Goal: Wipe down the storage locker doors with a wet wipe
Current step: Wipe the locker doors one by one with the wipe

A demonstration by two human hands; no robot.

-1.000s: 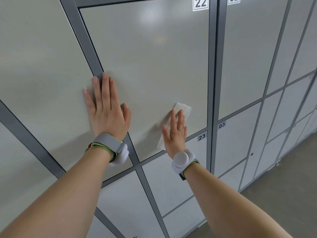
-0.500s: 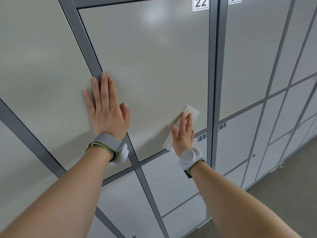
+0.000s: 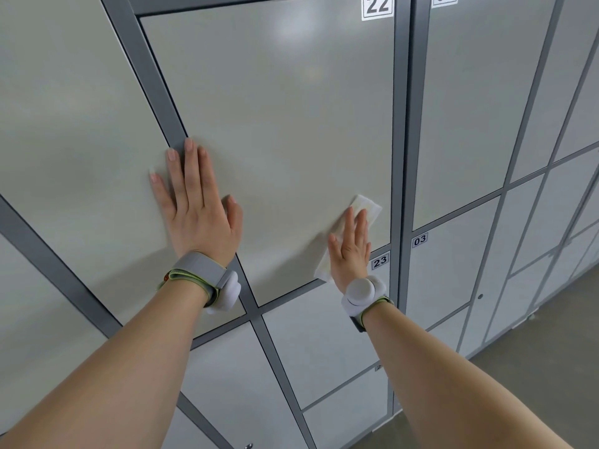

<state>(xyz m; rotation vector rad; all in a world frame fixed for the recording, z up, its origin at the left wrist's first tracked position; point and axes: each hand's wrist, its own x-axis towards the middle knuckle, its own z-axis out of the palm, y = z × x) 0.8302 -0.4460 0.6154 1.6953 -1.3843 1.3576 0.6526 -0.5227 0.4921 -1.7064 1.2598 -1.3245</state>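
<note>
Both hands lie flat against the lockers with fingers straight. I read the right hand as open, palm pressing the wipe onto door 22. No finger curls round the wipe. The wipe is a white folded strip. One end shows past the fingertips, and the other shows beside the heel of the palm on the thumb side. It sits in the door's lower corner, just beside the grey post to the right of the right hand.

The left hand is open and holds nothing. It rests across the slanted frame bar, with its thumb on door 22 and its outer fingers on the neighbouring door.

Each wrist carries a band with a white puck: left, right. Label 23 is just beside the right wrist. Label 03 is beyond the post. Label 22 is well above the right hand. Floor shows below and right of the right forearm.
</note>
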